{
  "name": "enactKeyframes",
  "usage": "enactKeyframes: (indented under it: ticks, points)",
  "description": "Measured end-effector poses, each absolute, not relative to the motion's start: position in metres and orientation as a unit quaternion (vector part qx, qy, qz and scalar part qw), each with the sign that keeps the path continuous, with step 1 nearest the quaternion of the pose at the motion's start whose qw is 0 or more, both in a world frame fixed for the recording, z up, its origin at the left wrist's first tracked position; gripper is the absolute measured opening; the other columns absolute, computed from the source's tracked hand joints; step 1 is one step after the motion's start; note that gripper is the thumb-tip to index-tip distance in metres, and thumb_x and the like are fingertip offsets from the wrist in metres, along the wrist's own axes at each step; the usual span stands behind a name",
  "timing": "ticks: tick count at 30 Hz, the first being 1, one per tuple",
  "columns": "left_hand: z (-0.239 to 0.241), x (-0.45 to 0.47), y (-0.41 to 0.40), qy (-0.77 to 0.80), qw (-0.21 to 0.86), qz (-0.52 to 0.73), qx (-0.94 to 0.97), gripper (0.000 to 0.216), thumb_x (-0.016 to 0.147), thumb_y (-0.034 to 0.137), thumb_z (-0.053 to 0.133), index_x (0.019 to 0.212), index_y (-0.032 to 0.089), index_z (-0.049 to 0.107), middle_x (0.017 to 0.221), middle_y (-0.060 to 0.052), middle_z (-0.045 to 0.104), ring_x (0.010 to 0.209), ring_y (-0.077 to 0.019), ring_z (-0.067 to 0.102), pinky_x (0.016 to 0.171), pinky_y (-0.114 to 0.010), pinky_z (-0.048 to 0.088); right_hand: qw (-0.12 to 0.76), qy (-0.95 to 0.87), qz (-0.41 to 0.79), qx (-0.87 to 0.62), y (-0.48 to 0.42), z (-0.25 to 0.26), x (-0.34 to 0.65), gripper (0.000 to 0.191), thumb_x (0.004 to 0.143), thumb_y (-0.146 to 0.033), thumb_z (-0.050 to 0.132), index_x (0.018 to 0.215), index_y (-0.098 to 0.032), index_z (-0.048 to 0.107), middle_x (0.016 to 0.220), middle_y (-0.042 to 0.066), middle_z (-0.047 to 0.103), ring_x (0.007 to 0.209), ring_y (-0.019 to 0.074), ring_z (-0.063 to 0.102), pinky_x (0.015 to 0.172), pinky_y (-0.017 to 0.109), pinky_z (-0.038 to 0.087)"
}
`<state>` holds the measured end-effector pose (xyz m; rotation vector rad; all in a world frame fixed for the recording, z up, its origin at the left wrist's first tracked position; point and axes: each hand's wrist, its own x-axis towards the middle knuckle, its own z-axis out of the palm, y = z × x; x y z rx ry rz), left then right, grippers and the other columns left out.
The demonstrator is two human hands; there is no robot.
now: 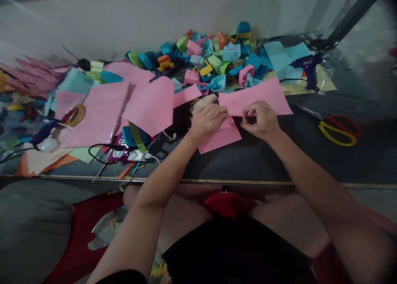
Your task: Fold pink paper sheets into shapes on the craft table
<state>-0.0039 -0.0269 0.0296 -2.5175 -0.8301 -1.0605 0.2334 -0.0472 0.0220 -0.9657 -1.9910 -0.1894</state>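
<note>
My left hand [210, 119] is closed, its fingertips pinched together at the lower left edge of a pink paper sheet [257, 97]. What lies between those fingertips is too small to make out. My right hand [262, 119] is curled a short way to the right, thumb and forefinger meeting in front of the same sheet's lower edge; anything in that pinch is hidden. Beneath and beside my left hand, a smaller pink paper piece [221, 140] lies on the dark table [263, 160], partly covered by the hand. A pale lump [205, 102] shows just behind my left knuckles.
Red-and-yellow-handled scissors [338, 129] lie on the right. Behind them stands a blue glue gun [310, 69] with a lit spot. Small folded paper shapes [214, 60] are heaped along the wall. Pink sheets [149, 106], a second glue gun [45, 133] and a power strip [119, 151] crowd the left.
</note>
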Motion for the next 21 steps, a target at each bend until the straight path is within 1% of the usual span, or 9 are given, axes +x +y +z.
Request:
enactKeyframes:
  ticks: [5, 10, 15, 18, 21]
  points:
    - [0.030, -0.017, -0.018, -0.319, 0.150, -0.395, -0.848, 0.026, 0.107, 0.035, 0.053, 0.096, 0.021, 0.073, 0.098, -0.005, 0.079, 0.099, -0.0201, 0.074, 0.088, -0.037, 0.059, 0.431, -0.790, -0.086, -0.428, -0.040, 0.020, 0.243, 0.029, 0.068, -0.010, 0.062, 0.084, -0.027, 0.043, 0.078, -0.001, 0.065, 0.072, 0.0207, 0.062, 0.076, 0.041, 0.051]
    - [0.029, -0.031, -0.007, -0.344, 0.137, -0.422, -0.828, 0.028, 0.108, 0.039, 0.051, 0.097, 0.022, 0.071, 0.103, -0.006, 0.078, 0.100, -0.0197, 0.073, 0.093, -0.039, 0.056, 0.442, -0.779, -0.060, -0.440, -0.034, 0.019, 0.258, 0.030, 0.066, -0.011, 0.062, 0.084, -0.027, 0.043, 0.078, -0.001, 0.064, 0.073, 0.0204, 0.062, 0.080, 0.042, 0.052]
    - [0.027, -0.042, 0.005, -0.358, 0.166, -0.472, -0.788, 0.030, 0.108, 0.043, 0.052, 0.094, 0.022, 0.069, 0.098, -0.004, 0.076, 0.098, -0.0183, 0.069, 0.095, -0.041, 0.053, 0.451, -0.762, -0.063, -0.459, -0.029, 0.019, 0.272, 0.033, 0.066, -0.012, 0.063, 0.088, -0.027, 0.044, 0.082, 0.000, 0.065, 0.077, 0.0214, 0.063, 0.087, 0.045, 0.054]
    - [0.023, -0.046, 0.011, -0.391, 0.137, -0.487, -0.769, 0.029, 0.106, 0.046, 0.054, 0.095, 0.023, 0.069, 0.100, -0.005, 0.076, 0.103, -0.0216, 0.070, 0.097, -0.044, 0.052, 0.440, -0.756, -0.063, -0.480, -0.030, 0.021, 0.277, 0.033, 0.067, -0.012, 0.063, 0.090, -0.027, 0.045, 0.082, 0.001, 0.064, 0.080, 0.0223, 0.064, 0.089, 0.046, 0.055]
    - [0.019, -0.047, 0.015, -0.419, 0.105, -0.491, -0.756, 0.030, 0.105, 0.048, 0.054, 0.096, 0.024, 0.069, 0.103, -0.006, 0.076, 0.108, -0.0243, 0.070, 0.099, -0.047, 0.052, 0.437, -0.752, -0.062, -0.489, -0.030, 0.025, 0.283, 0.034, 0.066, -0.014, 0.063, 0.091, -0.028, 0.045, 0.081, 0.000, 0.063, 0.079, 0.0222, 0.064, 0.089, 0.047, 0.057]
